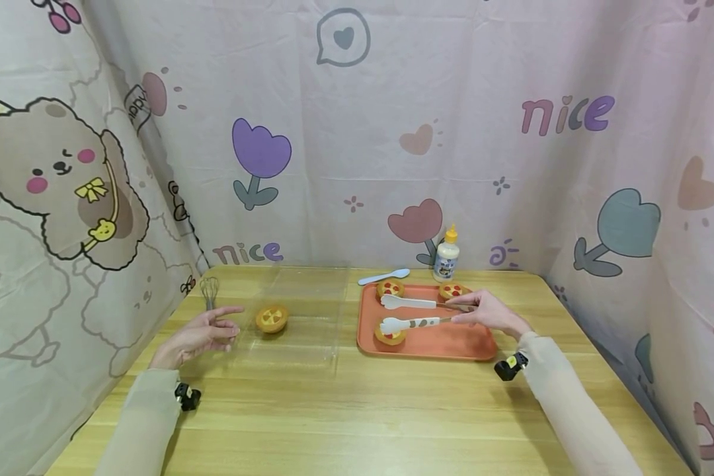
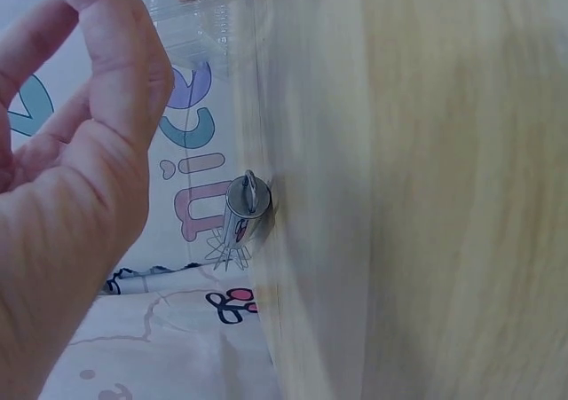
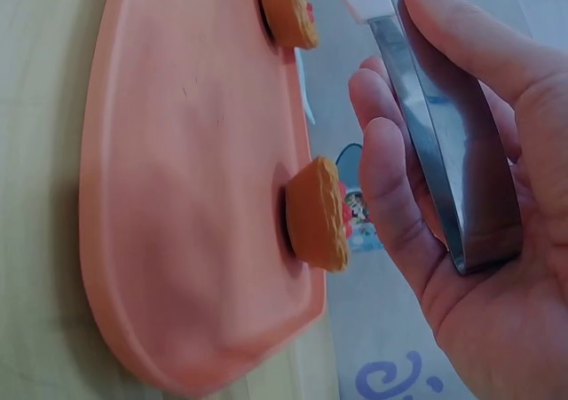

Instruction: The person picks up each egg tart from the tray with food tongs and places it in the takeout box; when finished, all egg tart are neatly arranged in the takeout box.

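Right hand (image 1: 486, 316) grips tongs (image 1: 413, 313) over the orange tray (image 1: 446, 344)
Tongs sit centre-right of the frame, tips spread above a tart (image 1: 390, 335); left hand (image 1: 205, 332), fingers relaxed, rests beside the clear box (image 1: 297, 317)

A makeshift recording booth: cartoon-print curtains (image 1: 393, 132) enclose a wooden table (image 1: 363, 410).

Right hand (image 1: 486, 315) holds tongs (image 1: 413, 313) over tray (image 1: 446, 344); tarts (image 1: 390, 336) just beyond fingertips, bottle (image 1: 445, 256) & spoon (image 1: 384, 276) behind. Left hand (image 1: 201, 334) at clear box (image 1: 297, 344), w/ tart (image 1: 272, 318) inside beside fingertips; whisk (image 1: 209, 291) behind them.
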A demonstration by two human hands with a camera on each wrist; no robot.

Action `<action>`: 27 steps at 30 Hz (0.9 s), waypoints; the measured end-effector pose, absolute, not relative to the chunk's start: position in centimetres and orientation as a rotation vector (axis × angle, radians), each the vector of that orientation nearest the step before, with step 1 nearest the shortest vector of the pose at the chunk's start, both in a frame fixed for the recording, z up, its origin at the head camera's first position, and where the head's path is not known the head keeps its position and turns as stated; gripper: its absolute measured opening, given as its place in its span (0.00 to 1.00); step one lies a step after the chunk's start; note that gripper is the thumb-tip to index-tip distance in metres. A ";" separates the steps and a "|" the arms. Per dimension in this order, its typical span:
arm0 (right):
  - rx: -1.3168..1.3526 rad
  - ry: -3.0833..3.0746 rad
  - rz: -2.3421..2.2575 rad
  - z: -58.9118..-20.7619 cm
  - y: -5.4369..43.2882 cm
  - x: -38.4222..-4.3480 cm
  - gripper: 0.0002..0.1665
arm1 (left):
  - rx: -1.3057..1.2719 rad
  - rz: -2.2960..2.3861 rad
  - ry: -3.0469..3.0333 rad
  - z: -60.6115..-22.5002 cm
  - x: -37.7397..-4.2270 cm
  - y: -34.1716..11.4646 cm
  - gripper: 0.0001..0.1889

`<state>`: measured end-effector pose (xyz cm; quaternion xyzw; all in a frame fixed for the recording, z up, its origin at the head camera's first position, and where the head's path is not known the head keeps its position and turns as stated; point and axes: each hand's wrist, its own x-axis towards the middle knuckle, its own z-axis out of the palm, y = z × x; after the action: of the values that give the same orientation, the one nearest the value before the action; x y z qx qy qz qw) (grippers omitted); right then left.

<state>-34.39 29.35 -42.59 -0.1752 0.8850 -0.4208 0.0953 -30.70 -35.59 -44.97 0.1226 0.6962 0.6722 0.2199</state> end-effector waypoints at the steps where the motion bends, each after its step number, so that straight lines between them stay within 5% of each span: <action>1: -0.520 2.621 -1.243 -42.6 29.4 -34.4 0.32 | 0.342 1.858 1.928 -45.0 -30.7 -35.6 0.35; 14: -0.516 2.625 -1.178 -43.0 30.3 -34.4 0.31 | 0.331 1.837 1.956 -45.2 -30.8 -35.8 0.38; 27: -0.576 2.604 -1.167 -43.3 29.9 -34.2 0.28 | 0.357 1.857 1.921 -45.2 -30.7 -35.9 0.29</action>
<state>-34.21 29.85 -43.25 -0.1966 0.8885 -0.3983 0.1152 -30.69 -35.90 -45.22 0.1292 0.6951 0.6717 0.2211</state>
